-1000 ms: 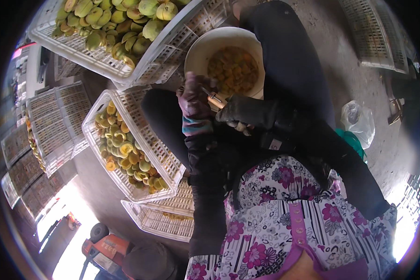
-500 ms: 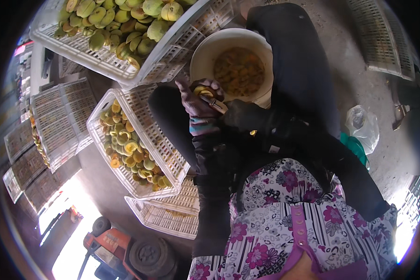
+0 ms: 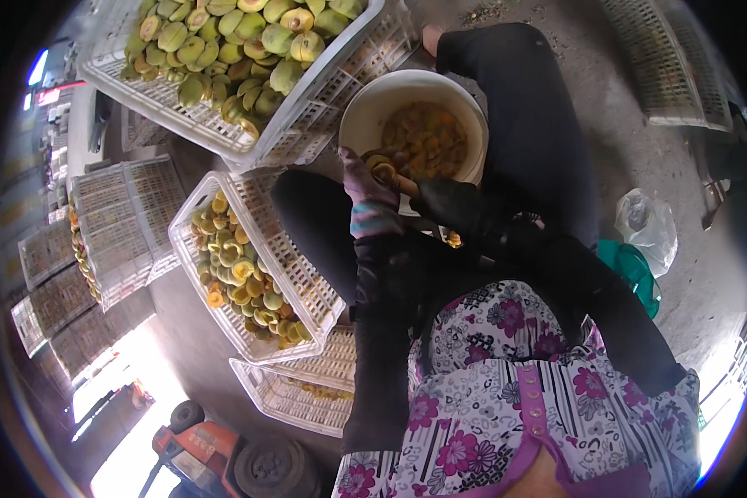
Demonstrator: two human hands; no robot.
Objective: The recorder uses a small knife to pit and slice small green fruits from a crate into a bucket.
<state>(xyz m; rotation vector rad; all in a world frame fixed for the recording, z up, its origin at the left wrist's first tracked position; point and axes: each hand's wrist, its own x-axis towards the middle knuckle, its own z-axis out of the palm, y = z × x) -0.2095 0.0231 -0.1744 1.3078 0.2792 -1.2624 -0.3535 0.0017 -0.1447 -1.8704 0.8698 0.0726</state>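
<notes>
My left hand (image 3: pixel 368 186), in a pinkish glove with a striped cuff, is closed around a halved yellow fruit (image 3: pixel 381 167) over the near left rim of a white bucket (image 3: pixel 350 124). Orange-brown fruit pieces (image 3: pixel 427 137) lie at the bottom of the bucket. My right hand (image 3: pixel 445 199), dark-gloved and closed, grips a small wooden-handled tool (image 3: pixel 407 186), its tip against the fruit. That tip is hidden from sight now; a metal blade showed earlier. The fingers of my right hand are partly lost in shadow.
A large white crate (image 3: pixel 183 124) of green fruit halves stands at the upper left. Below it sits another crate (image 3: pixel 278 241) with cut yellow-green halves. Stacked crates (image 3: pixel 133 216) are further left, an orange wheeled vehicle (image 3: pixel 207 448) lower left. A clear plastic bag (image 3: pixel 646 224) lies at right.
Both hands have shifted slightly right, to the bucket's near rim, with the fruit and tool still together. The tool's blade is no longer visible. The whole view has tilted a little.
</notes>
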